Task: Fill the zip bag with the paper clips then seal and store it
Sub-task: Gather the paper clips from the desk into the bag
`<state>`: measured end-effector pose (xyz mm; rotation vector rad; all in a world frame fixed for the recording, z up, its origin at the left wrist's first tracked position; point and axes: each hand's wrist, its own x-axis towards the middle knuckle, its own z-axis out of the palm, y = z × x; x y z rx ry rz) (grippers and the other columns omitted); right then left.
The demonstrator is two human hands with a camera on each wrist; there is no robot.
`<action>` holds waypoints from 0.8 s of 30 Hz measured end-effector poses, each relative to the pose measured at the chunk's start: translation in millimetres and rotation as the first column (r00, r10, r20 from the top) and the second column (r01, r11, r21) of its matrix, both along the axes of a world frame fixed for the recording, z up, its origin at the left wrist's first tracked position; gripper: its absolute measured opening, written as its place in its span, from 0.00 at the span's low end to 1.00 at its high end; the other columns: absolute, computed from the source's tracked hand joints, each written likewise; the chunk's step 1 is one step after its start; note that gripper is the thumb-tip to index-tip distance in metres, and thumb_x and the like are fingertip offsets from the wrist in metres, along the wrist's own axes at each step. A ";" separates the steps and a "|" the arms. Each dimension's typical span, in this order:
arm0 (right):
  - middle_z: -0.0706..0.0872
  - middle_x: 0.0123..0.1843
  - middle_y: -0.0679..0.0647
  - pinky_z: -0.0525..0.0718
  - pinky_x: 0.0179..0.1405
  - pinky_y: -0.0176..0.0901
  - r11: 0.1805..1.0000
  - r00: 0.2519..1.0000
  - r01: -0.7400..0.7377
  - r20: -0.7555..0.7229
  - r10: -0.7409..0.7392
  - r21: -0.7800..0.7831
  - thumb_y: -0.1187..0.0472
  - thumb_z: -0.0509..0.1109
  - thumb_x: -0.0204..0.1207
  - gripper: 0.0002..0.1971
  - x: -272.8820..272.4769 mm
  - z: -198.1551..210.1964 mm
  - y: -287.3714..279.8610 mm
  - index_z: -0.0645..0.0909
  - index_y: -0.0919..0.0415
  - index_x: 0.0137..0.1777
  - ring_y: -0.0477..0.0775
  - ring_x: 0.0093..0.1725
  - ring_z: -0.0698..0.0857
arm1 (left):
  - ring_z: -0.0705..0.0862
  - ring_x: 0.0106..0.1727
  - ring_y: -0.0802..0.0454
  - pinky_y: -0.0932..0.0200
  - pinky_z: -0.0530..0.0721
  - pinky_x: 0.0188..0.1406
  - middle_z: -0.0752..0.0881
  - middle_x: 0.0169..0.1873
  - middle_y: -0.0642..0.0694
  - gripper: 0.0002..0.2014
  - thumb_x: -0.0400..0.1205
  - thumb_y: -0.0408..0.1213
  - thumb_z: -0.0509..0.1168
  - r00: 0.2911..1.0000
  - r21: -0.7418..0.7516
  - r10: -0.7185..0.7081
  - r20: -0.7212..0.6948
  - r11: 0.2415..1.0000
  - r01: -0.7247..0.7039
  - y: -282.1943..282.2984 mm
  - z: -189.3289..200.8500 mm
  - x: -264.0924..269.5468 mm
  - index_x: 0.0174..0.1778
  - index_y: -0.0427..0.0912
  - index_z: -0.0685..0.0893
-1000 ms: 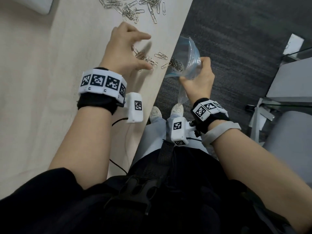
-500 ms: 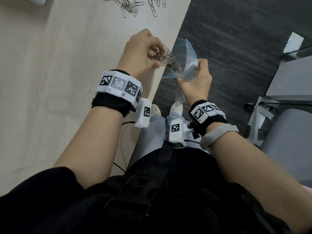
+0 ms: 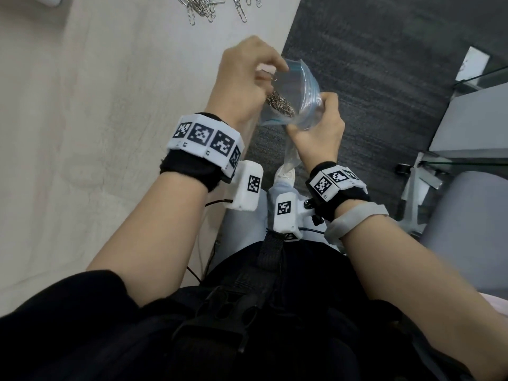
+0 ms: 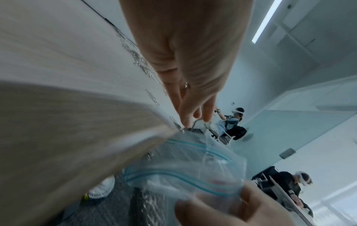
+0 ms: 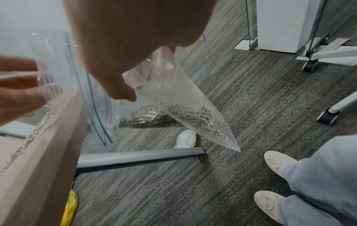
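A clear zip bag (image 3: 302, 92) with a blue seal strip hangs just off the table edge, its mouth held wide. My right hand (image 3: 310, 119) grips its bunched side below the mouth, also seen in the right wrist view (image 5: 123, 85). Many paper clips (image 5: 203, 120) lie heaped in the bag's pointed bottom corner. My left hand (image 3: 270, 74) is at the bag's mouth with its fingers (image 4: 193, 113) stretched down toward it, and a cluster of clips (image 3: 279, 101) sits just under them inside the bag. More loose paper clips (image 3: 203, 8) lie on the table's far part.
The pale wooden table (image 3: 110, 105) fills the left; its edge runs diagonally past the bag. Dark carpet (image 3: 384, 64) lies below. A grey chair (image 3: 467, 243) stands at right, a table foot bar (image 5: 139, 157) near my shoes (image 5: 278, 163). Other people sit far off.
My left hand gathered a bunch of clips on the table, carried it right to the bag's mouth, and the bunch now lies inside the bag. My right hand kept holding the bag.
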<state>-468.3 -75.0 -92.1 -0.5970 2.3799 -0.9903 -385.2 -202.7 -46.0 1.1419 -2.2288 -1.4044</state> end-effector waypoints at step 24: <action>0.86 0.49 0.56 0.85 0.50 0.56 1.000 0.999 -0.017 -0.038 0.018 0.012 0.57 0.79 0.60 0.23 -12.2 1.7 -11.5 0.71 0.52 0.51 0.58 0.49 0.85 | 0.83 0.43 0.62 0.73 0.82 0.43 0.87 0.44 0.47 0.15 0.72 0.20 0.64 0.992 -0.044 0.111 -0.054 0.993 -0.113 -2.9 -0.8 -14.5 0.47 0.40 0.89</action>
